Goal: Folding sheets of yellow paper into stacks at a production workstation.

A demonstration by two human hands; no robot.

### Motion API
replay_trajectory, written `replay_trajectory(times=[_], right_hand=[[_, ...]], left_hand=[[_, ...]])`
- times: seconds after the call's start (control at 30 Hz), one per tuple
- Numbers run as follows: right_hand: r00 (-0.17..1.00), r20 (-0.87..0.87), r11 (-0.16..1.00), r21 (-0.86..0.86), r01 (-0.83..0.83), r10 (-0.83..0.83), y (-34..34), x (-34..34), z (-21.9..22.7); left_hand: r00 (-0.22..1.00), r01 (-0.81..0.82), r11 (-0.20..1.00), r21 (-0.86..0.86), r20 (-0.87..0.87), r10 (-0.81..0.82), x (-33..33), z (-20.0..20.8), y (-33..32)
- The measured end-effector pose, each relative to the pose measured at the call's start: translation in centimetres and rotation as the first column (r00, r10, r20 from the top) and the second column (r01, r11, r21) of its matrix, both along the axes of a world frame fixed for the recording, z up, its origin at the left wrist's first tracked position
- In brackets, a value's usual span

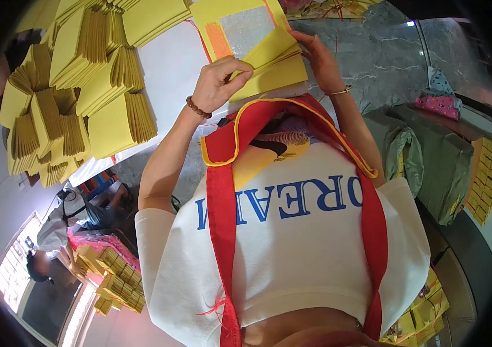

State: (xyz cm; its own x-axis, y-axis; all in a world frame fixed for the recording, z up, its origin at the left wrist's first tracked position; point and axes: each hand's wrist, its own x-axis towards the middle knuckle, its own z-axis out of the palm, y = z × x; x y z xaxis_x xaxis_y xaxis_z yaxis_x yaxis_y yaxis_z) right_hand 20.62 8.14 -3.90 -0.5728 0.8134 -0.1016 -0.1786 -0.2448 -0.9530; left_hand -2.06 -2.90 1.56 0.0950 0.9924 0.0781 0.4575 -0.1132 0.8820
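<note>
On the table's right end lies yellow joss paper (280, 74), with a silver-grey rectangle and an orange band on its far part. Its near part is folded up in a few layers. My left hand (218, 82) is closed, pinching the left end of the raised fold between thumb and fingers. At the fold's right end, my right hand (320, 62) grips the edge; its thumb is partly hidden. Stacks of folded yellow paper (81, 52) stand fanned to the left of my left hand.
A white tabletop (165, 63) shows between stacks and hands. Grey-green covered bundles (433, 162) and yellow packs (484, 179) stand at the right. A pink patterned cloth (439, 105) lies beyond them. At lower left another person (64, 222) bends beside stacked yellow packs (120, 277).
</note>
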Motion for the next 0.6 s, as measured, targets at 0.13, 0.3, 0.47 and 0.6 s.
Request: replay_trajectory(times=[0.13, 0.3, 0.47, 0.6], right_hand=[[1.000, 0.011, 1.000, 0.018, -0.003, 0.003, -0.06, -0.02, 0.30], [0.999, 0.025, 0.999, 0.035, -0.038, 0.037, 0.13, 0.16, -0.02], [0.999, 0.011, 0.998, 0.043, -0.046, 0.046, 0.18, 0.19, 0.01], [0.999, 0.004, 0.999, 0.020, -0.044, 0.044, 0.19, 0.14, 0.07]], left_hand=[[0.999, 0.011, 1.000, -0.019, 0.033, -0.010, 0.05, 0.03, -0.07], [0.999, 0.027, 0.999, -0.033, 0.039, -0.026, 0.12, 0.06, -0.06], [0.998, 0.063, 0.998, 0.010, 0.007, -0.064, 0.11, 0.19, 0.01], [0.996, 0.081, 0.997, -0.018, 0.030, -0.080, 0.03, 0.02, -0.06]])
